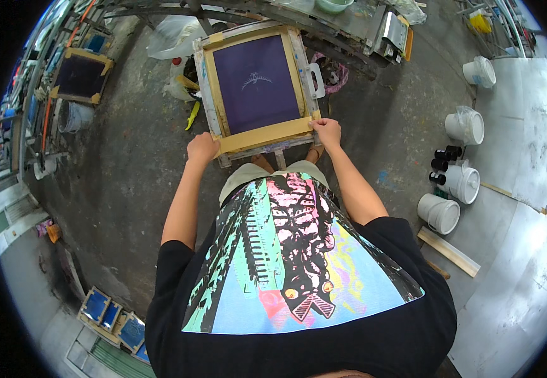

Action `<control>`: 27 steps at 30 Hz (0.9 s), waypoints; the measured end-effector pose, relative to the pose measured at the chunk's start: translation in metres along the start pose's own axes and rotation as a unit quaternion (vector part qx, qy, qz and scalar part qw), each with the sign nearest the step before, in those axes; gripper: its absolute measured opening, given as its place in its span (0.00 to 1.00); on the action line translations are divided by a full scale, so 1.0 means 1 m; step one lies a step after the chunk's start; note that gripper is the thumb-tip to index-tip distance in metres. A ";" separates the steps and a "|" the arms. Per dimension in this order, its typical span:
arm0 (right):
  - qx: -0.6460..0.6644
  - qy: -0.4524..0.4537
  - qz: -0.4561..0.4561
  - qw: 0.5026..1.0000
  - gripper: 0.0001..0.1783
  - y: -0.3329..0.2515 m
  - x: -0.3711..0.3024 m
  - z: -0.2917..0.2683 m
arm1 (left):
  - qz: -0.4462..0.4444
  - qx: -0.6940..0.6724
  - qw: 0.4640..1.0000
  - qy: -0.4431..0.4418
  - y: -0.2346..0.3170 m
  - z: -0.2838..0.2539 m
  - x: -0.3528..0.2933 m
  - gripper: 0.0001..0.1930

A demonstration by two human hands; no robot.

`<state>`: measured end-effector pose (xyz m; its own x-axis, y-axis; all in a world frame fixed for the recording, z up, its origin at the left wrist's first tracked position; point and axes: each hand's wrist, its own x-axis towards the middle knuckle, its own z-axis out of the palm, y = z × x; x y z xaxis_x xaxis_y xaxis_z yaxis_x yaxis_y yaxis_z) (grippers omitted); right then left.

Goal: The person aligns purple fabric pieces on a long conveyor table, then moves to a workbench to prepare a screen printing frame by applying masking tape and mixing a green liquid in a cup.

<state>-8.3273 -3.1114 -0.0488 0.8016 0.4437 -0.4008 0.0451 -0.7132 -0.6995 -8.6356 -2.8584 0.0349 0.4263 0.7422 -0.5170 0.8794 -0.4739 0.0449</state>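
A screen printing frame (208,94) lies in front of me, its dark purple mesh (254,79) marked with a small pale curved design. Tan tape borders the mesh. Along the near edge runs a wide strip of tan tape (265,135), stretched straight between my hands. My left hand (204,147) is closed at the strip's left end, its fingertips partly hidden. At the other end, my right hand (327,133) pinches the strip between thumb and fingers, beside the frame's near right corner. Whether the strip's middle touches the frame, I cannot tell.
Another taped screen (83,75) stands at the far left above a bucket (76,117). A metal table (349,22) is beyond the frame. Several white buckets (438,213) line the right side near a wooden plank (448,252). A yellow object (192,116) lies left of the frame.
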 end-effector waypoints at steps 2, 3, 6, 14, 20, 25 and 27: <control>0.000 0.001 0.006 1.000 0.16 0.003 0.003 0.002 | -0.004 0.020 1.000 -0.002 0.005 0.004 0.008 0.21; 0.006 0.006 0.003 1.000 0.17 0.005 0.004 0.005 | -0.007 0.030 1.000 -0.003 0.005 0.006 0.011 0.22; 0.012 0.006 -0.005 1.000 0.17 0.006 0.002 0.009 | -0.004 0.053 0.999 0.008 0.005 0.016 0.014 0.16; 0.001 0.011 -0.009 1.000 0.15 0.002 -0.004 0.007 | -0.050 0.042 0.997 0.040 0.010 0.017 0.017 0.15; 0.004 0.001 0.005 1.000 0.15 -0.004 -0.006 0.006 | -0.066 0.034 0.997 0.027 0.007 0.021 0.023 0.17; -0.001 0.007 0.006 1.000 0.14 -0.001 -0.004 0.006 | -0.074 0.045 0.996 -0.001 0.013 0.014 0.023 0.20; -0.002 0.003 0.008 1.000 0.14 -0.001 -0.002 0.005 | -0.072 0.042 0.996 -0.009 0.015 0.011 0.022 0.21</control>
<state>-8.3320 -3.1090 -0.0503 0.8059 0.4286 -0.4085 0.0341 -0.7224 -0.6906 -8.6157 -2.8547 0.0145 0.2915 0.7973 -0.5285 0.9106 -0.4006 -0.1020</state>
